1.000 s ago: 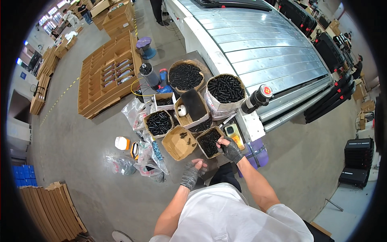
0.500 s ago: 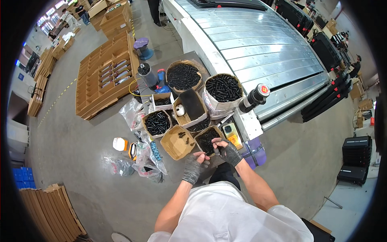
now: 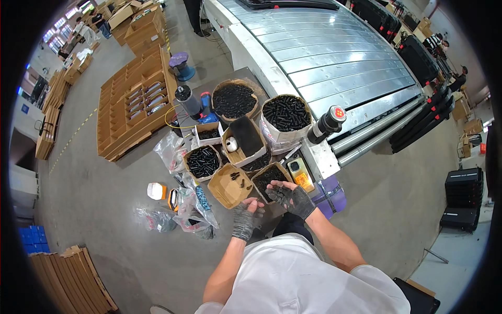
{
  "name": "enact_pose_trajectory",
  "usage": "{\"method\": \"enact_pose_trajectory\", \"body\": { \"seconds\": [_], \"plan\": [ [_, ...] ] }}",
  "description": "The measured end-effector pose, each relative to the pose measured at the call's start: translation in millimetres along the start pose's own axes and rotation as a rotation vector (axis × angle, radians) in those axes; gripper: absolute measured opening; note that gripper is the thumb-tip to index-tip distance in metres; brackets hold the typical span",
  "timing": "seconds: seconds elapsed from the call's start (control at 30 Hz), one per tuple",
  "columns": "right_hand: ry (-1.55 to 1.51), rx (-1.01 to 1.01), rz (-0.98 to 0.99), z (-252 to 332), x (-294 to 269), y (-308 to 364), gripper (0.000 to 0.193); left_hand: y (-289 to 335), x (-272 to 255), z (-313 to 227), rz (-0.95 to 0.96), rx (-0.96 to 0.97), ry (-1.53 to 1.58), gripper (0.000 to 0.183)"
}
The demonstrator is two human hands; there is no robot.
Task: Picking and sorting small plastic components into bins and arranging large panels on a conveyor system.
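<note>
Both my hands wear grey fingerless-looking gloves with bare fingertips. My left hand is closed, thumb against curled fingers, just below the tan open tray with a few small dark parts. Whatever its fingertips pinch is too small to make out. My right hand is open, palm turned up, over the near edge of a carton of small black parts. Dark specks show on its palm, but against the glove I cannot tell whether they are loose parts.
Cartons of black cylindrical parts crowd the small table, with a larger bag-lined bin behind. A phone lies to the right, beside a slatted metal conveyor. Plastic bags and a cardboard divider box are at left.
My hands have drawn apart. The right hand has opened from a pinch to a turned-up palm; the left has moved slightly left and down. The whole view has shifted a little.
</note>
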State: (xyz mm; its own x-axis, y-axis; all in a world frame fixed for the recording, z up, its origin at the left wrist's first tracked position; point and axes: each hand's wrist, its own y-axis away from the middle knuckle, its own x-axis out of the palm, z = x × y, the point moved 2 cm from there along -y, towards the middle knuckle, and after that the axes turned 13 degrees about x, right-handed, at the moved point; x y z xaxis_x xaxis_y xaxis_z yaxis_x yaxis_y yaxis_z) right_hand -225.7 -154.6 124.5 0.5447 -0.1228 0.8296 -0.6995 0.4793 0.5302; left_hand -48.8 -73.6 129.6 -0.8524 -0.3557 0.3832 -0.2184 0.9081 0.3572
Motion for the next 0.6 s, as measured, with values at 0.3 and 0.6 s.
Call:
{"method": "enact_pose_trajectory", "body": {
  "seconds": [0.3, 0.6],
  "plan": [
    [0.348, -0.003, -0.187, 6.8, 23.9, 18.6, 0.025, 3.2, -6.1, -7.2, -0.042, 0.034, 0.012, 0.021],
    [0.044, 0.011, -0.179, -8.9, -14.9, -1.3, 0.026, 4.9, -6.4, -7.6, -0.043, 0.019, -0.012, 0.021]
  ]
}}
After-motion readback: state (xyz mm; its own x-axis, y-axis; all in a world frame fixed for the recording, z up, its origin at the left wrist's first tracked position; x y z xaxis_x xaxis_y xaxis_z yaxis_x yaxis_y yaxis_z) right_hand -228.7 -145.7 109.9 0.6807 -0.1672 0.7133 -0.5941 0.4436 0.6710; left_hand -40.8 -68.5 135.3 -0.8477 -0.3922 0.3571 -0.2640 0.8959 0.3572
